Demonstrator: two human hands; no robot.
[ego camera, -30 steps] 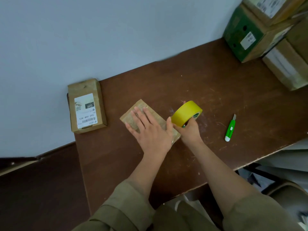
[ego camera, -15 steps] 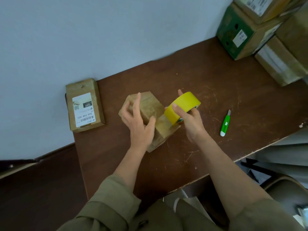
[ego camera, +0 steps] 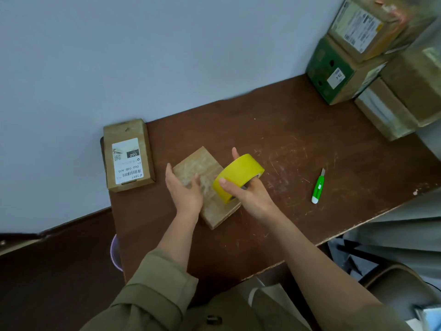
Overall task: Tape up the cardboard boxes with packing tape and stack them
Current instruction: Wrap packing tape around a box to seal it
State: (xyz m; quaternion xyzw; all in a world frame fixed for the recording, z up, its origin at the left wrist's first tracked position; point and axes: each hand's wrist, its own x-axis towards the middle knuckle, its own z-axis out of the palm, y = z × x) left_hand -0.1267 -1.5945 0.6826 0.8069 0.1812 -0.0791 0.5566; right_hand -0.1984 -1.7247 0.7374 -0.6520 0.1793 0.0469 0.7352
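The right hand [ego camera: 253, 197] grips the yellow tape roll [ego camera: 238, 175], its fingers [ego camera: 235, 154] curled over the roll's far rim and the thumb pressed on the near face of the band. The roll stands on edge over the right part of the small cardboard box [ego camera: 205, 185]; whether a strip runs from it onto the box cannot be told. The left hand [ego camera: 183, 189] is relaxed, palm turned toward the roll, its fingers straight and lying against the left side of the box, holding nothing.

The box lies flat on the brown bench [ego camera: 298, 144], near its middle, its top glossy with clear wrapping or tape. It looks light and fairly stiff, so it would likely slide under a pull of tape unless pressed down; the sheen suggests a slippery top, and the better hold is probably across the two long edges or a flat palm on top. Its long axis runs diagonally, from far left to near right, with one corner pointing toward the person. The roll's axis lies roughly along that line, so tape would pay out across the box.

Further out, a labelled box [ego camera: 128, 155] lies against the wall at far left, a green cutter [ego camera: 318, 187] lies to the right, and stacked boxes [ego camera: 358, 56] fill the far right corner.
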